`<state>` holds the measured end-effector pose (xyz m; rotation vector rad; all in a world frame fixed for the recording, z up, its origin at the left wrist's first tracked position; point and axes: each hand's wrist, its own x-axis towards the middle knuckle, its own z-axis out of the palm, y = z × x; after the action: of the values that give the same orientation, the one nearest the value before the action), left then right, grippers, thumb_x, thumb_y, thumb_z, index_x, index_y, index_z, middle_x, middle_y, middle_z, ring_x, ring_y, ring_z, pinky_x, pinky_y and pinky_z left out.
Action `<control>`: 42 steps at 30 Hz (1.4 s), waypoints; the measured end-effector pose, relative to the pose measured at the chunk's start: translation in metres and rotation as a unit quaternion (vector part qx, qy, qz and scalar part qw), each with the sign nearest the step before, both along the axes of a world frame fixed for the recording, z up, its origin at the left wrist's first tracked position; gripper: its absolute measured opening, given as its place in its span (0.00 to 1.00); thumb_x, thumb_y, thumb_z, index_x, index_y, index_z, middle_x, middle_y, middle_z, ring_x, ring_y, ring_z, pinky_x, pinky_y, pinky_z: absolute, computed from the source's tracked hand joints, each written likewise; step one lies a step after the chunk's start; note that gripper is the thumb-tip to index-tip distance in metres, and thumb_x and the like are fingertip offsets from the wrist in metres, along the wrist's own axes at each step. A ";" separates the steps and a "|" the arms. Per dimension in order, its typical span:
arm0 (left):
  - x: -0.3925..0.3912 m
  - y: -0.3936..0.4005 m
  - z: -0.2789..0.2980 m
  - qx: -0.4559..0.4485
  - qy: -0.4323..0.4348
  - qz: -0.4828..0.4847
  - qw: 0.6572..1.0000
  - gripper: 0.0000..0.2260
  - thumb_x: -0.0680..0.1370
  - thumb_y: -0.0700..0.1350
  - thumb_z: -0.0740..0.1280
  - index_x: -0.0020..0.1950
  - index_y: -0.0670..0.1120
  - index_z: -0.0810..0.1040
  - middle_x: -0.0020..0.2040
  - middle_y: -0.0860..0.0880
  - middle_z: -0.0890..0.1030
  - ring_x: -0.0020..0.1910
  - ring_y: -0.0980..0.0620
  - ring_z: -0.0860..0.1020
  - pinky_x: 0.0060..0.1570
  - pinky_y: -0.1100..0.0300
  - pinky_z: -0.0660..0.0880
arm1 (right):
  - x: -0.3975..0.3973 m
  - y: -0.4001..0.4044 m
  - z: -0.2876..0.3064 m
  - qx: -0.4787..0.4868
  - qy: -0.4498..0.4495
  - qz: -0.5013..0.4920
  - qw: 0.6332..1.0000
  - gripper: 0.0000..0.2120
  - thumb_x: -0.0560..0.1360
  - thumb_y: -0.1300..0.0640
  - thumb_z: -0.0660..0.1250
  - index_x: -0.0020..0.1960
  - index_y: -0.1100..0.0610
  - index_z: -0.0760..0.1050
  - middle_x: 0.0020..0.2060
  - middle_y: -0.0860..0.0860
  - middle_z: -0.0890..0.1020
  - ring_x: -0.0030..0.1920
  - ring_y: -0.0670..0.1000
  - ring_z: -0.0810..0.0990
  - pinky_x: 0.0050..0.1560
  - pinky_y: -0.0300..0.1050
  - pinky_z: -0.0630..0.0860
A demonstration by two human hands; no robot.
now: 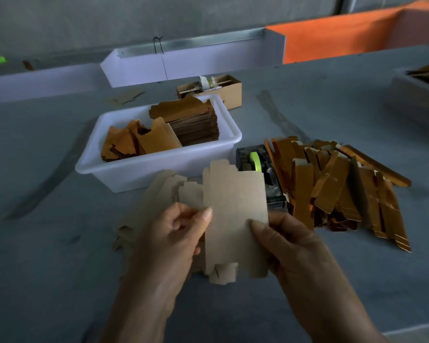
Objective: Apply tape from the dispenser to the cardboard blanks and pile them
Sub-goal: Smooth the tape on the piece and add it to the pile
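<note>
Head view, only one. Both hands hold one cardboard blank (pixel 235 219) up over the near middle of the table (pixel 47 268), plain kraft side facing up. Left hand (pixel 169 241): thumb on top of the blank's left edge, fingers curled underneath, gripping it. Right hand (pixel 290 246): thumb tip pressed on the blank's right edge, fingers hidden behind the card, so a pinch grip as far as I can see.

Tape dispenser (pixel 268 177): one, black, with a green roll, sits just behind the held blank, partly covered by it. It's wedged between the white bin (pixel 144 169) on its left and the pile of folded gold pieces (pixel 337 186) touching its right side.

Counts: one white bin, two groups of gold blanks inside it: a tall neat stack (pixel 191 122) at the right end, a loose leaning bunch (pixel 136 142) at the left end. Too many to count in each. Loose kraft blanks (pixel 156 194) fanned under the left hand, count unclear. One small brown carton (pixel 223 90) behind the bin, toward the far edge. One grey tray (pixel 416 95) at the right edge, cut off by the frame.

Room: bare table to the left of the bin, and along the near edge on both sides of the forearms. The right side is crowded by the gold pile. White trough (pixel 196 60) and orange panel (pixel 344 33) run along the far edge.
</note>
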<state>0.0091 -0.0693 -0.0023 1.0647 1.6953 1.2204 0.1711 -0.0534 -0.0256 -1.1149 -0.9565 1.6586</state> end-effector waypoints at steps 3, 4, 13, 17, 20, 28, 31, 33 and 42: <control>0.015 0.000 -0.002 -0.014 -0.091 -0.050 0.994 0.24 0.57 0.61 0.76 0.48 0.52 0.81 0.41 0.55 0.85 0.40 0.58 0.82 0.38 0.64 0.76 | -0.001 -0.001 -0.001 0.003 0.020 -0.018 1.000 0.08 0.61 0.54 0.69 0.39 0.56 0.80 0.40 0.52 0.84 0.43 0.51 0.81 0.49 0.52 0.78; 0.021 0.000 -0.003 -0.014 -0.109 -0.058 0.992 0.26 0.56 0.59 0.77 0.50 0.50 0.81 0.42 0.54 0.85 0.41 0.57 0.83 0.37 0.64 0.77 | -0.001 -0.002 0.000 0.010 0.020 -0.021 1.000 0.07 0.61 0.54 0.69 0.37 0.55 0.80 0.39 0.52 0.84 0.41 0.49 0.81 0.48 0.51 0.78; 0.029 0.007 -0.016 0.015 -0.095 -0.025 0.995 0.23 0.54 0.59 0.72 0.45 0.51 0.83 0.39 0.53 0.85 0.39 0.56 0.83 0.35 0.64 0.76 | 0.002 0.001 -0.007 0.053 -0.041 -0.024 0.997 0.06 0.66 0.53 0.69 0.40 0.54 0.81 0.37 0.48 0.83 0.39 0.44 0.81 0.39 0.41 0.77; 0.033 0.007 -0.026 0.008 -0.097 -0.017 0.995 0.07 0.67 0.48 0.75 0.44 0.53 0.83 0.39 0.54 0.85 0.37 0.57 0.83 0.34 0.64 0.76 | 0.000 -0.002 -0.007 0.175 -0.255 -0.099 0.946 0.07 0.67 0.51 0.71 0.44 0.45 0.76 0.35 0.41 0.81 0.36 0.41 0.79 0.33 0.34 0.75; 0.035 0.008 -0.027 0.004 -0.087 -0.020 0.996 0.08 0.70 0.45 0.73 0.44 0.60 0.82 0.39 0.53 0.85 0.39 0.56 0.83 0.39 0.59 0.78 | -0.004 -0.005 -0.003 0.216 -0.265 -0.095 0.935 0.09 0.67 0.47 0.69 0.45 0.44 0.72 0.37 0.40 0.80 0.35 0.41 0.80 0.32 0.34 0.76; 0.037 0.002 -0.017 0.013 -0.068 -0.100 0.993 0.06 0.76 0.47 0.67 0.41 0.54 0.82 0.34 0.46 0.83 0.31 0.53 0.81 0.30 0.65 0.76 | -0.009 -0.006 -0.002 0.226 -0.179 -0.048 0.956 0.07 0.71 0.47 0.63 0.45 0.48 0.74 0.30 0.46 0.80 0.30 0.45 0.80 0.30 0.35 0.75; 0.036 0.001 -0.016 0.001 -0.056 -0.149 0.987 0.19 0.76 0.62 0.63 0.43 0.47 0.81 0.39 0.39 0.82 0.39 0.43 0.81 0.36 0.55 0.75 | -0.006 -0.002 -0.005 0.206 -0.206 -0.050 0.955 0.04 0.72 0.53 0.67 0.45 0.45 0.75 0.33 0.45 0.81 0.33 0.43 0.81 0.31 0.34 0.75; 0.036 0.000 -0.016 0.007 -0.039 -0.153 0.987 0.19 0.74 0.64 0.65 0.43 0.48 0.81 0.40 0.40 0.82 0.42 0.39 0.81 0.42 0.44 0.77 | -0.005 -0.002 -0.004 0.193 -0.211 -0.039 0.958 0.05 0.72 0.55 0.68 0.45 0.45 0.75 0.33 0.45 0.82 0.33 0.42 0.81 0.31 0.32 0.74; 0.027 -0.003 -0.010 -0.026 -0.018 -0.242 0.970 0.09 0.74 0.58 0.66 0.48 0.57 0.82 0.44 0.47 0.83 0.45 0.52 0.82 0.50 0.53 0.78 | 0.005 0.003 -0.001 0.070 -0.059 -0.039 0.995 0.16 0.62 0.46 0.70 0.46 0.53 0.80 0.37 0.50 0.83 0.40 0.47 0.83 0.46 0.48 0.76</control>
<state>0.0365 -0.0722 -0.0126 1.3180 1.3230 0.8675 0.1760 -0.0505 -0.0267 -1.1507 -1.0735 1.4530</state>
